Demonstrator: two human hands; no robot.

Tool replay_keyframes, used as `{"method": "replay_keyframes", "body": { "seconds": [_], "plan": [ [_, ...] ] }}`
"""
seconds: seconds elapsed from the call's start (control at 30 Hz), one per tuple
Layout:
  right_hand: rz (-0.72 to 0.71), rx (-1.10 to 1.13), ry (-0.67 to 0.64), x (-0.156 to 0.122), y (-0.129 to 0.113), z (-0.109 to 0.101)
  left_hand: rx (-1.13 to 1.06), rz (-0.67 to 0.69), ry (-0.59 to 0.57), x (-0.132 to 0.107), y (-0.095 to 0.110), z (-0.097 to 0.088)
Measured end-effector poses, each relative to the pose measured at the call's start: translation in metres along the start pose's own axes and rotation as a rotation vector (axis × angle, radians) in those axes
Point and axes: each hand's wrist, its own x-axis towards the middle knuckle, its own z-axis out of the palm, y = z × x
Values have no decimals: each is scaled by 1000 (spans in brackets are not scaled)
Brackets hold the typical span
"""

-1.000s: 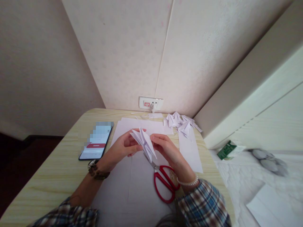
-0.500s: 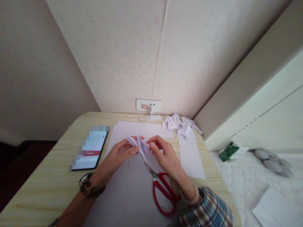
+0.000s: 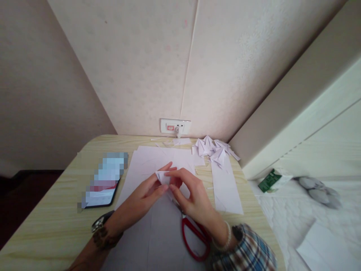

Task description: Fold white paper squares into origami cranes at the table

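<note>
Both my hands meet over white paper sheets on a light wooden table. My left hand and my right hand pinch a small folded white paper piece between their fingertips, held low over the sheets. Red-handled scissors lie under my right wrist, partly hidden by it. A watch sits on my left wrist and a bead bracelet on my right.
A phone lies at the left of the sheets. A heap of folded paper pieces sits at the back right by a wall socket. A bed at the right carries a green packet and a paper sheet.
The folded paper was held up and spread out; now it is pressed into a smaller shape lower over the sheets, with both hands closer together. The view has shifted slightly.
</note>
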Motion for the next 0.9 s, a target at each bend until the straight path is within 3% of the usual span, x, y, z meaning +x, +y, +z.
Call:
{"method": "replay_keyframes", "body": {
  "seconds": [0.13,0.23,0.37,0.53,0.7,0.9],
  "plan": [
    [-25,-38,8,-2,-2,-1,111,-17,11,-3,-1,-2],
    [-18,-95,85,-2,-3,-2,211,-39,17,-4,-2,-2],
    [25,-136,133,1,-4,-1,268,-22,-62,-6,-2,4],
    [190,16,110,6,-4,2,296,21,-150,-5,-2,6],
    [227,120,142,5,-7,-1,373,5,-212,-4,2,4],
    [371,221,154,4,-7,0,293,-54,-191,-3,5,5]
  ]
}}
